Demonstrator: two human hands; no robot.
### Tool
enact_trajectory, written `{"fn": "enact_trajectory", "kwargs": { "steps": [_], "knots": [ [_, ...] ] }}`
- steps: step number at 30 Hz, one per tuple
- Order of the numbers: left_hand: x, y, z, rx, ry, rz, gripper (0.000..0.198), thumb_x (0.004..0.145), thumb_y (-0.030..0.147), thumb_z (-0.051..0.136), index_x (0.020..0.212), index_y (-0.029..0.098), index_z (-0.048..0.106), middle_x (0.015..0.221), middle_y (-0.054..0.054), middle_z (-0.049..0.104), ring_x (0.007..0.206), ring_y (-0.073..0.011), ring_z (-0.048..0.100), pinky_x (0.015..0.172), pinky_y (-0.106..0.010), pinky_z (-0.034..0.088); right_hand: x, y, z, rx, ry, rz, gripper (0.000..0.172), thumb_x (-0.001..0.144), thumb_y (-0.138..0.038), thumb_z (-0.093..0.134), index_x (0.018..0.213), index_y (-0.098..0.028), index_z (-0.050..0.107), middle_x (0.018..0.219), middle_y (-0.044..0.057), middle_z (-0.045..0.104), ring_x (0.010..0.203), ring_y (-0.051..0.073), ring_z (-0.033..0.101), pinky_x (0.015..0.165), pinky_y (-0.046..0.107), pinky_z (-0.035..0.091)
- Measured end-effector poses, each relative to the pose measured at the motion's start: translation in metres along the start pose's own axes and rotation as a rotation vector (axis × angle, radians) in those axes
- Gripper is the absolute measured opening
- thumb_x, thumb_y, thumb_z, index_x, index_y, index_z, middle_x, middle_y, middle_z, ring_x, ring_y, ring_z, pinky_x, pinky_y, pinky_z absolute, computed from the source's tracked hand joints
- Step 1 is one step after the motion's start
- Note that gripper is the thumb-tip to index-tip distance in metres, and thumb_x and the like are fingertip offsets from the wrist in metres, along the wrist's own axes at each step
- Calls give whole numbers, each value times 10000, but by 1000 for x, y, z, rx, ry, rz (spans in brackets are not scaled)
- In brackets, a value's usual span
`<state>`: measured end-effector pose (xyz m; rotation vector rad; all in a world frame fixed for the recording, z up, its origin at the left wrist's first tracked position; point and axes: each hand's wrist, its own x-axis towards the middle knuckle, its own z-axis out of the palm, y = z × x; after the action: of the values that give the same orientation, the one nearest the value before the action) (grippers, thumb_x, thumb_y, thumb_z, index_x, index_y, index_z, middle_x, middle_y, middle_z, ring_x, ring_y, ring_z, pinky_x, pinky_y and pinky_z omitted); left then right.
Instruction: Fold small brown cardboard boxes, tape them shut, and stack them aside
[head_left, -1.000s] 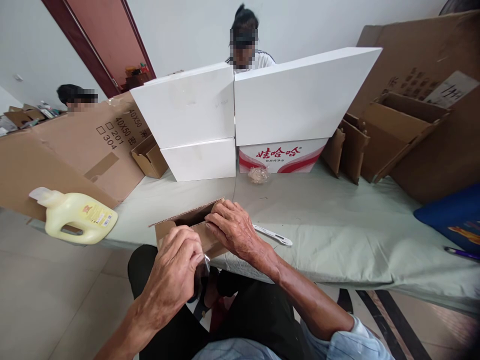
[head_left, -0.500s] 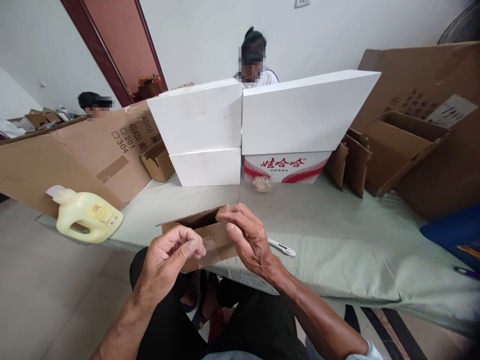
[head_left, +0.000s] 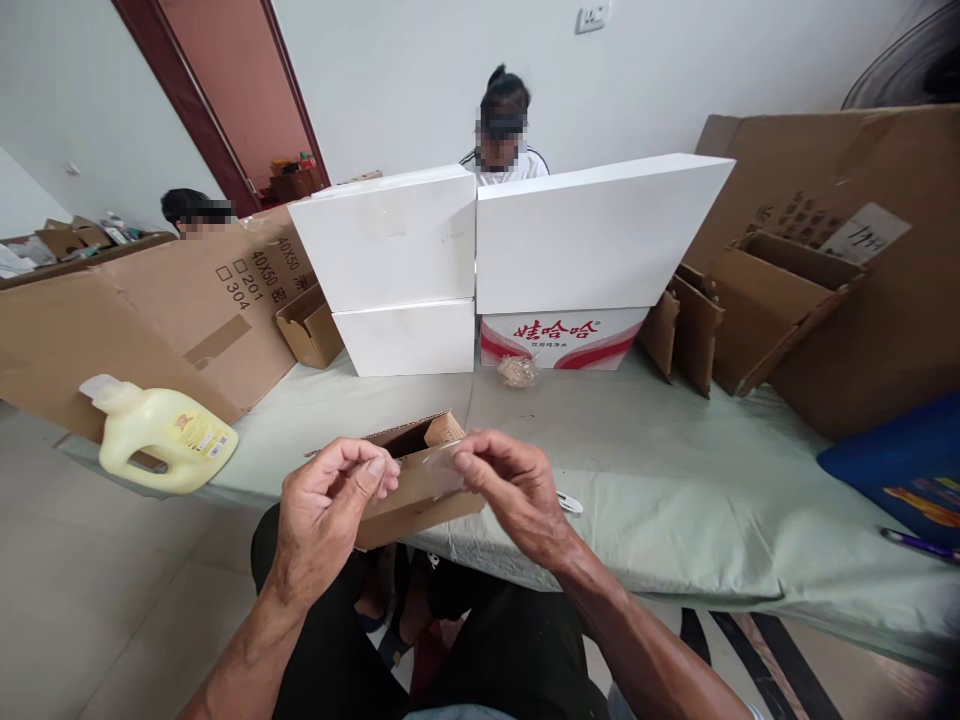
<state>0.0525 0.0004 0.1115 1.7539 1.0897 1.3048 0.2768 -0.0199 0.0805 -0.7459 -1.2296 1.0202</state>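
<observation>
A short strip of clear tape [head_left: 433, 468] is stretched between my two hands. My left hand [head_left: 324, 505] pinches its left end between thumb and fingers. The other end is pinched by my right hand [head_left: 514, 490]. Just behind and below the strip, a small brown cardboard box [head_left: 420, 520] stands at the table's front edge with its top open and a flap showing inside. A white utility knife [head_left: 570, 502] lies on the cloth beside my right hand, partly hidden by it.
A pale yellow detergent bottle [head_left: 169, 440] stands at left. White boxes [head_left: 405, 335] form a wall ahead, with a crumpled ball of tape [head_left: 519, 371] before them. Cardboard pieces [head_left: 694, 335], a blue container [head_left: 900, 465] and a pen [head_left: 919, 543] are at right. Two people sit beyond.
My right hand has left the box's right side and now pinches the tape's other end. The tape has lifted off the box front and is held taut. The view has shifted slightly.
</observation>
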Motion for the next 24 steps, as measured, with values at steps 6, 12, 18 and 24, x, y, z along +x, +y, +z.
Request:
{"fn": "enact_trajectory", "kwargs": {
  "steps": [6, 12, 18, 24],
  "knots": [
    [4, 5, 19, 357, 100, 378, 153, 1033, 209, 683, 890, 224, 736, 788, 3, 772, 696, -143, 700, 703, -248, 556, -6, -15, 7, -139, 12, -207, 237, 1047, -457, 790, 923, -256, 782, 1234, 114, 706, 1230, 287, 656, 1043, 470, 569],
    [-2, 22, 30, 262, 15, 355, 172, 1031, 169, 669, 875, 225, 716, 782, 23, 766, 673, -120, 679, 665, -216, 536, -4, 2, 21, -78, 26, -182, 158, 1029, -343, 819, 914, -242, 782, 1142, 70, 729, 1096, 227, 690, 1017, 409, 561],
    [-4, 19, 24, 86, -96, 184, 175, 1061, 250, 684, 901, 223, 750, 801, 27, 742, 666, -101, 640, 642, -188, 525, -3, 10, 21, 58, -7, -94, 143, 1015, -316, 837, 907, -234, 794, 909, 25, 741, 868, 175, 674, 825, 326, 554],
    [-6, 14, 19, -108, -204, 49, 211, 1091, 359, 676, 977, 222, 790, 932, -26, 777, 782, -141, 709, 734, -219, 604, -4, 6, 22, 25, 22, -109, 164, 992, -334, 866, 885, -238, 789, 866, 10, 733, 836, 173, 663, 827, 333, 544]
  ]
}}
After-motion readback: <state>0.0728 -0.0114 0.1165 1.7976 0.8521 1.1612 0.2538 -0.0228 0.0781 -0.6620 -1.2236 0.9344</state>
